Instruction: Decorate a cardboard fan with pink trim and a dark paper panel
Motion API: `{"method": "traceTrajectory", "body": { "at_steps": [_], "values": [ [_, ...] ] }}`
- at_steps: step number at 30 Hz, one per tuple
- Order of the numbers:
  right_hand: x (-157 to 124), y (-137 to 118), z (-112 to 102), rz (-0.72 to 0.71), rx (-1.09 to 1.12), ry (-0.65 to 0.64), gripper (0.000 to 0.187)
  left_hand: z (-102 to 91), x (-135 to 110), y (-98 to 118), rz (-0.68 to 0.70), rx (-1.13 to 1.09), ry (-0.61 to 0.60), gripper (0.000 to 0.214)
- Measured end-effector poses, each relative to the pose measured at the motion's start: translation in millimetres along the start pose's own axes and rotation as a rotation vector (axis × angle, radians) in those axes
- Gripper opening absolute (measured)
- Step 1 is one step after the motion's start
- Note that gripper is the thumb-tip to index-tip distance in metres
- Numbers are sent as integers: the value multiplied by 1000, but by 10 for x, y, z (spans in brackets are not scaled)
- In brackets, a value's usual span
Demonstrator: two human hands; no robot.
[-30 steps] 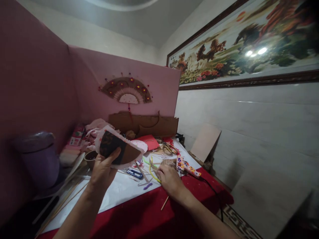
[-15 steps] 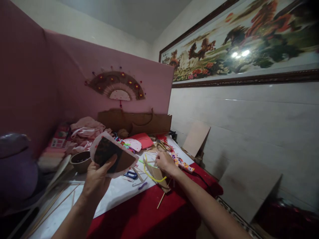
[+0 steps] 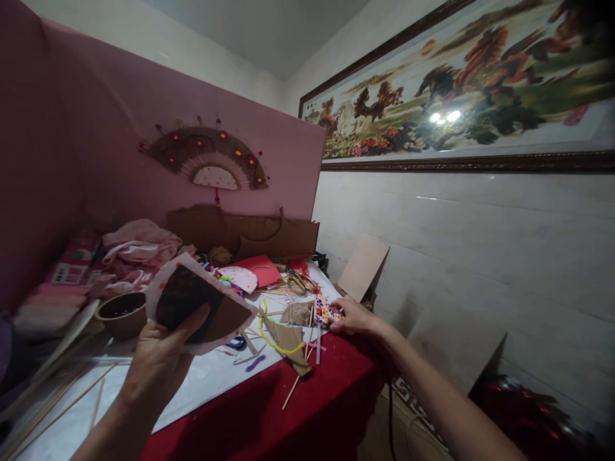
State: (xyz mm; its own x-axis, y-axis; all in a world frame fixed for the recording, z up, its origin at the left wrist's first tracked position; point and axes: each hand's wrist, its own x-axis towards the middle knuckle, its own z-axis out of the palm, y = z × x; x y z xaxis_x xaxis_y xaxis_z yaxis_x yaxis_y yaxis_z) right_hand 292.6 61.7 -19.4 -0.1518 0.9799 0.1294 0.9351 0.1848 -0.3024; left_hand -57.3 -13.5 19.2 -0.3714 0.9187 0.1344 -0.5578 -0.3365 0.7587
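Observation:
My left hand [image 3: 161, 355] is closed on a half-round cardboard piece [image 3: 223, 314], its thumb lying across the brown face. Pale fabric with red spots sticks out around the cardboard's edge. At the right side of the table, my right hand [image 3: 358, 318] has its fingers around a flower-patterned glue gun [image 3: 323, 310], partly hidden by them. Just left of the gun lie a torn cardboard strip [image 3: 287, 339] and a bent yellow pipe cleaner [image 3: 273, 344]. A translucent stick [image 3: 318, 346] points down below the gun.
Gold-handled scissors [image 3: 300, 282], a red sheet [image 3: 259, 270] and a spotted fabric half-circle [image 3: 239, 279] lie farther back. A bowl [image 3: 122, 315] and crumpled pink cloth [image 3: 141, 246] stand left. A decorated fan [image 3: 206, 157] hangs on the pink panel. A red cloth [image 3: 307, 410] covers the front edge.
My right hand has moved right from the cardboard strip and sticks to the glue gun and taken hold of it. My left hand keeps the cardboard piece. The view has turned slightly right.

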Motion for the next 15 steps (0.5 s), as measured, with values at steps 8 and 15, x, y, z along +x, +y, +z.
{"method": "traceTrajectory", "body": {
  "at_steps": [8, 15],
  "values": [
    [-90, -57, 75, -115, 92, 41, 30, 304, 125, -202, -152, -30, -161, 31],
    [-88, -68, 100, -97, 190, 58, 27, 792, 275, -864, -338, -157, -151, 26]
  ]
}}
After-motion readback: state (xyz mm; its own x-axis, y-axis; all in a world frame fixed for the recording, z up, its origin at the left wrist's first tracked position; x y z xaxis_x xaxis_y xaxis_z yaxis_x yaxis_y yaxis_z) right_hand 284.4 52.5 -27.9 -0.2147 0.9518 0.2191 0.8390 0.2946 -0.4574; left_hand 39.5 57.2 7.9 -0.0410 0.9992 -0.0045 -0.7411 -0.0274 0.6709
